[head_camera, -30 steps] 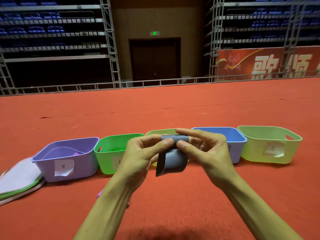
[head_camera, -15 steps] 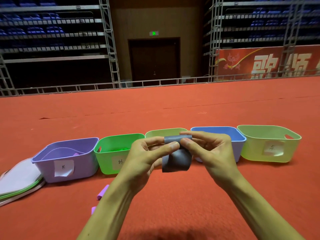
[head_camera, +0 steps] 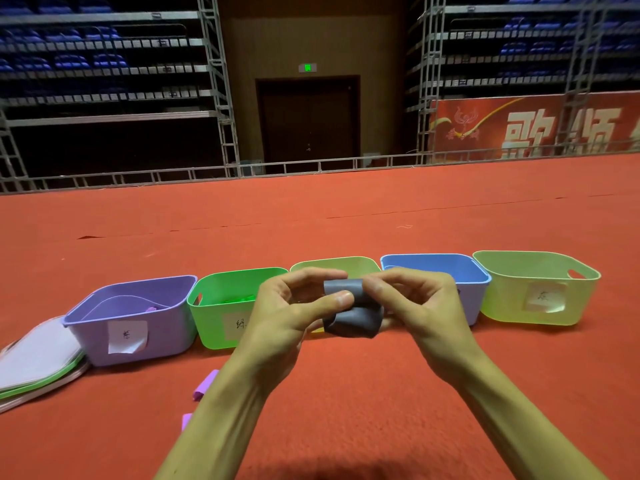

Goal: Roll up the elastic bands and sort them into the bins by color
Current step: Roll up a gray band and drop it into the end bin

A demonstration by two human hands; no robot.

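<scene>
Grip: left hand (head_camera: 287,317) and right hand (head_camera: 419,306) both pinch the grey band (head_camera: 349,313) between thumb and fingertips, one at each end of the roll, held in the air; a short loose tail hangs just below the pinch. Judged: this roll is part-made, tail not yet wound in, band not yet binned. Nearer than the grip and to its left, beside the left forearm, two purple pieces (head_camera: 204,386) lie on the red carpet (head_camera: 346,427); probably unsorted band, one strip or two cannot be told. Just beyond the grip, a row of five bins: purple bin (head_camera: 166,334) far left with a thin loop and a small purple bit inside, green bin (head_camera: 211,327) with something green inside, a pale green bin (head_camera: 332,262) directly behind the hands, blue bin (head_camera: 433,258) behind the right hand, yellow-green bin (head_camera: 505,303) far right. Contents of the last three hidden. Labels unreadable, so grey's bin unknown. Stacked lids (head_camera: 38,358) left of the purple bin. Farther off: carpet runs to a metal rail (head_camera: 311,168), then a dark door (head_camera: 308,119), a red banner (head_camera: 536,126) and tiered seating (head_camera: 104,64)
</scene>
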